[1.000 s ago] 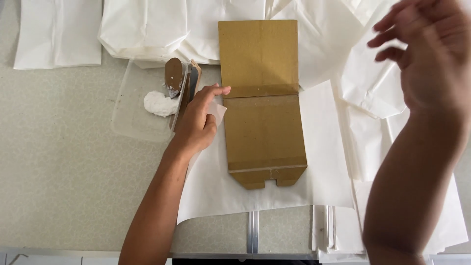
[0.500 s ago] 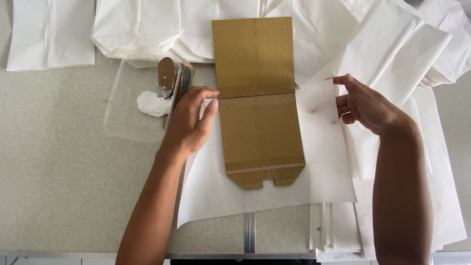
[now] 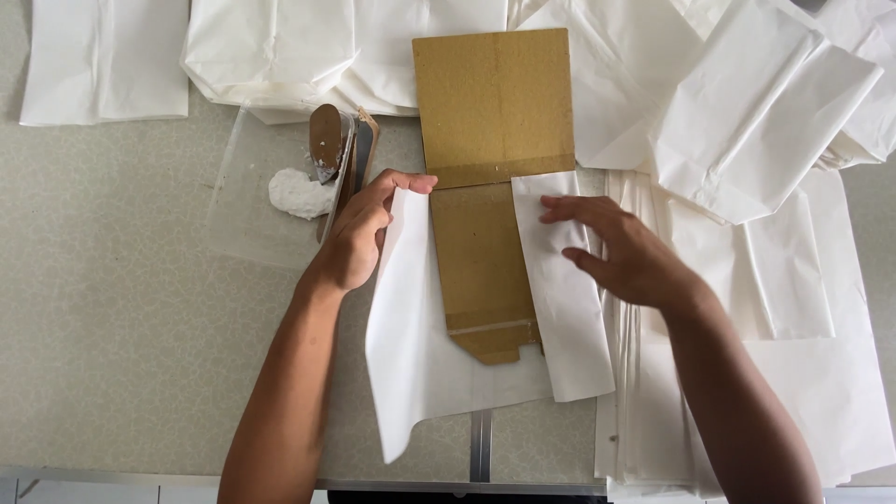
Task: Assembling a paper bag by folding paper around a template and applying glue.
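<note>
A white paper sheet (image 3: 420, 373) lies under a brown cardboard template (image 3: 485, 271) at table centre. The left hand (image 3: 359, 233), at nine o'clock of the template, pinches the sheet's lifted left flap. The right hand (image 3: 621, 252), at three o'clock, presses spread fingers on the folded right flap. Farther off, at eleven o'clock, a white paste blob (image 3: 299, 193) sits beside a brown spatula (image 3: 327, 142).

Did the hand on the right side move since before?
Yes. The right hand came down and leftward, toward the brown cardboard. It now presses the right paper flap over the cardboard's edge, where earlier it was raised off to the right.
</note>
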